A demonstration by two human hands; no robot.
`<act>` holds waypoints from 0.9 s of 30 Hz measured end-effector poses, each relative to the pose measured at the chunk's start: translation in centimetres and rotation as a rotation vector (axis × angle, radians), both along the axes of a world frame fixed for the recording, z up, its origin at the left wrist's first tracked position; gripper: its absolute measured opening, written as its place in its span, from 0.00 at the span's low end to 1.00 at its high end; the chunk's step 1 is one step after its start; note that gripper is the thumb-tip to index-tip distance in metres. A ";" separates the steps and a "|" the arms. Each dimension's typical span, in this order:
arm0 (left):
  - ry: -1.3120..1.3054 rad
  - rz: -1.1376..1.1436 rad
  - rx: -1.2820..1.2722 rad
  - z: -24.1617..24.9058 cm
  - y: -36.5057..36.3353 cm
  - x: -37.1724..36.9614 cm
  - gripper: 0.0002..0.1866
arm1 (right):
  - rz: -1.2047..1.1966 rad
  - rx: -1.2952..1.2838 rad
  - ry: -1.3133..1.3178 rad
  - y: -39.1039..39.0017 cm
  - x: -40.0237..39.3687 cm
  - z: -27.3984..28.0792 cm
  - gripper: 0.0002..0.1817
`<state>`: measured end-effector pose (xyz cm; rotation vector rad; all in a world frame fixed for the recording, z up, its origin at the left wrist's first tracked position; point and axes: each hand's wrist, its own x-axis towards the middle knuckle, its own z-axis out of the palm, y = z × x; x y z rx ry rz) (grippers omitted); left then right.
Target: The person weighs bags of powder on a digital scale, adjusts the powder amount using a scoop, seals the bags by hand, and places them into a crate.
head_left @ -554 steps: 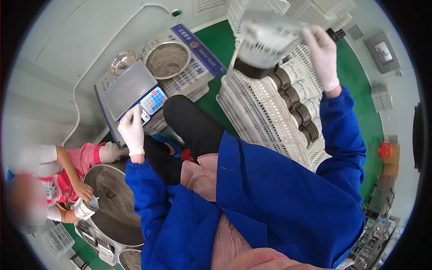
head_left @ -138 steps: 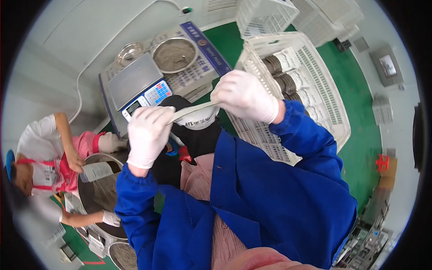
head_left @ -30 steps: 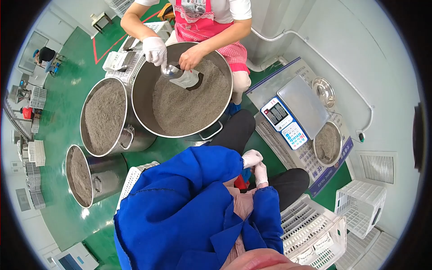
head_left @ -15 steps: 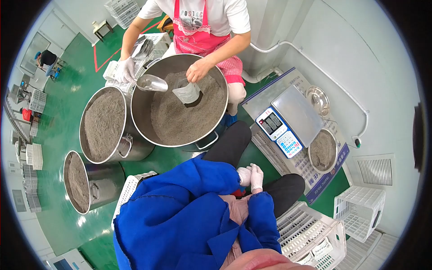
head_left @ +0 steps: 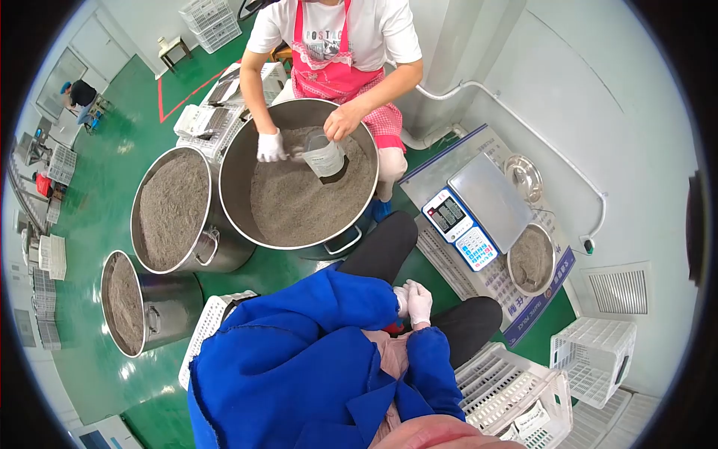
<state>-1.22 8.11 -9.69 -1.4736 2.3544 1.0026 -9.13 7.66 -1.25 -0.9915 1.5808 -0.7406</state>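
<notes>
My left hand (head_left: 402, 301) and my right hand (head_left: 420, 304), both in white gloves, rest together between my knees. Their fingers are closed and pressed against each other, with no object showing in them. The right hand partly covers the left. Beyond my knees stands a large steel pot (head_left: 299, 245) of grey-brown granular material (head_left: 295, 198). Across it, a co-worker in a pink apron holds a clear-and-white pouch (head_left: 324, 159) in a bare hand (head_left: 342, 121). The co-worker's gloved hand (head_left: 271, 147) is low inside the pot, and the scoop there is mostly hidden behind the pouch.
Two more steel pots of the same material, a larger one (head_left: 217, 251) and a smaller one (head_left: 172, 310), stand left. At right are a digital scale (head_left: 490, 202), a filled steel bowl (head_left: 532, 258) and another bowl (head_left: 523, 177). White crates (head_left: 594, 359) stand lower right.
The co-worker's gloved hand has moved from the pot's left rim down into it, bringing the scoop to the pouch. The pouch has shifted slightly right. My hands stay together.
</notes>
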 end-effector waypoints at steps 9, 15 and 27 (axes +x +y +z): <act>-0.021 -0.052 -0.014 -3.2 0.0 -0.2 0.16 | 0.028 0.055 0.135 0.0 -1.1 -1.1 0.18; -0.056 0.082 0.081 6.4 -1.5 0.0 0.18 | -0.056 0.064 -0.006 0.1 -0.8 -0.9 0.16; -0.061 -0.041 0.044 5.7 -1.9 -0.5 0.14 | -0.134 0.107 -0.139 0.1 -1.3 -1.9 0.15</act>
